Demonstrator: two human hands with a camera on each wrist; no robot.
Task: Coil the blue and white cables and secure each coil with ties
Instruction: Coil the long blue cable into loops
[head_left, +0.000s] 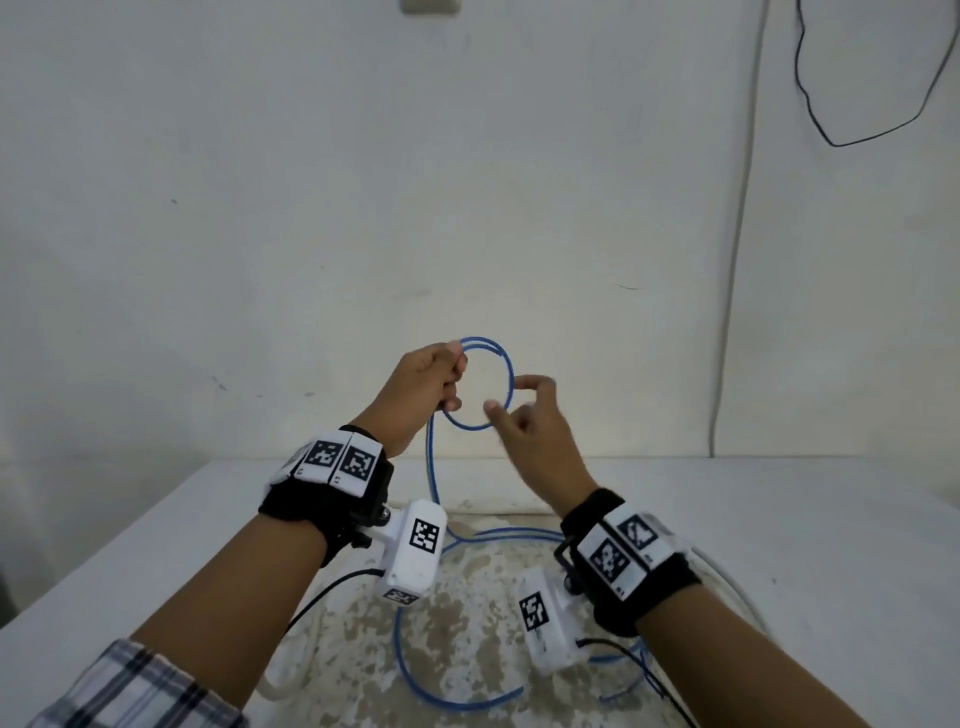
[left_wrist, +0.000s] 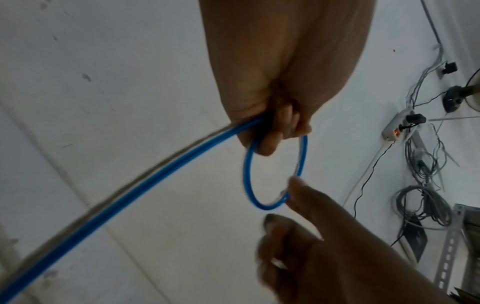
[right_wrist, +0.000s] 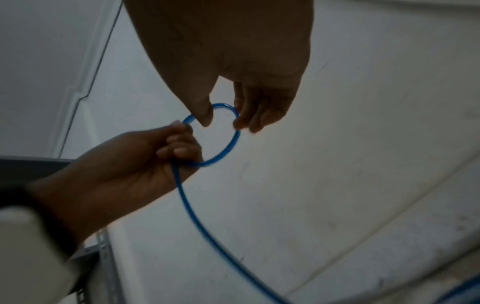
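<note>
The blue cable (head_left: 508, 371) forms a small loop of about two turns in the air before the wall. My left hand (head_left: 453, 375) grips the loop's left side in a fist, also seen in the left wrist view (left_wrist: 272, 133). From that fist the cable hangs down to loose curves on the table (head_left: 415, 686). My right hand (head_left: 506, 397) is at the loop's right side with relaxed fingers; its index fingertip (left_wrist: 294, 183) touches the loop and the thumb stays apart. The white cable (head_left: 727, 577) lies on the table under my right wrist. No ties are visible.
The white table (head_left: 779, 519) has a worn, patchy middle and meets the wall at its far edge. A black wire (head_left: 810, 104) hangs on the wall at upper right. A power strip (left_wrist: 394, 127) and tangled cables lie beyond the table in the left wrist view.
</note>
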